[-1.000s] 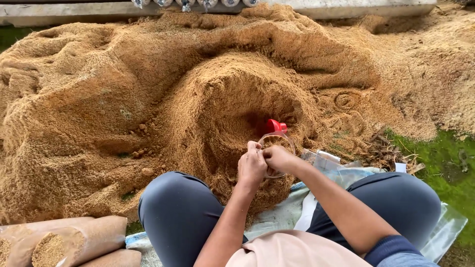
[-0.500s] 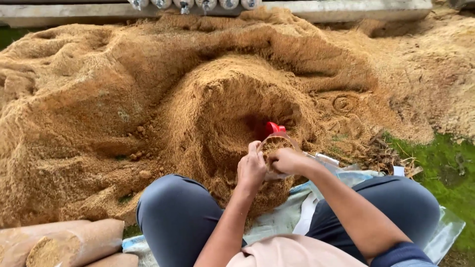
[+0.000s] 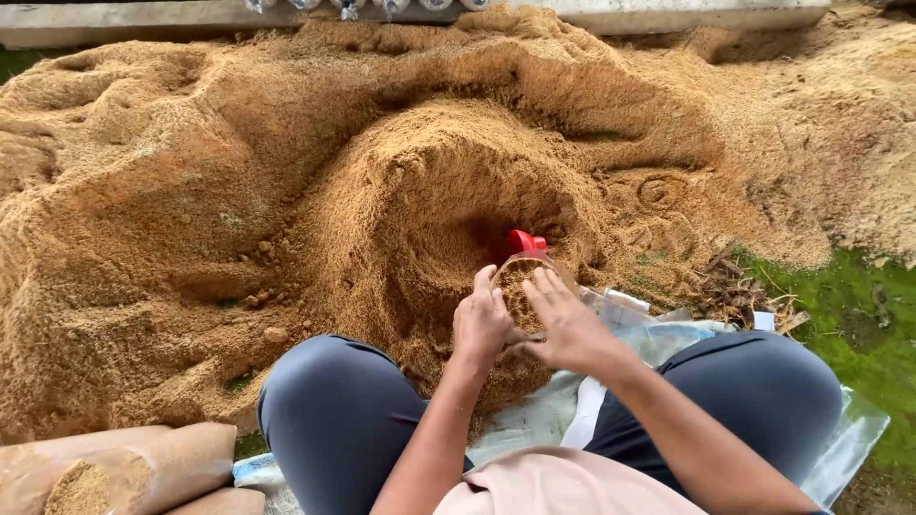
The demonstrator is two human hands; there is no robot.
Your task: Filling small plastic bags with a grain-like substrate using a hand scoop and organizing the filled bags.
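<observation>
A clear plastic bag (image 3: 520,286), packed with brown sawdust, sat upright between both hands, just in front of the person's knees and at the foot of the hollow dug into the sawdust heap (image 3: 401,191). The left hand (image 3: 480,324) cupped the bag's left side, fingers curled against it. The right hand (image 3: 570,329) lay over the bag's right side and top, fingers extended and pressed flat on the fill. A red scoop (image 3: 525,241) showed just behind the bag, half sunk in the hollow. The heap spread wide to the left and to the back, up to a pale concrete edge (image 3: 143,19). Clear plastic sheeting (image 3: 658,339) lay under the person's legs, on the right. Dry twigs (image 3: 735,291) lay near it, with green moss (image 3: 849,305) beyond. At lower left, two filled bags of sawdust (image 3: 124,467) lay on their sides, one with its mouth open.
</observation>
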